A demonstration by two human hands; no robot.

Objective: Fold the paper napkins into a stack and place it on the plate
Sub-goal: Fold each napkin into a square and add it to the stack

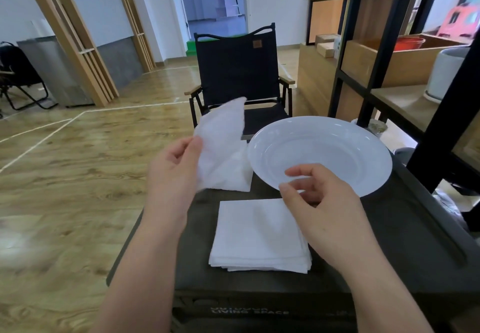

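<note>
White paper napkins lie in two places on the dark table: a folded stack near the front and loose napkins behind it. One more napkin, limp and creased, is pinched in the left hand. The right hand hovers half-curled, holding nothing. One white plate holds nothing.

My right hand covers the near rim of the plate and the far right corner of the folded stack. My left hand hides the lifted napkin's near edge. The dark table's near side runs off the bottom edge, its lettering too blurred to read.
</note>
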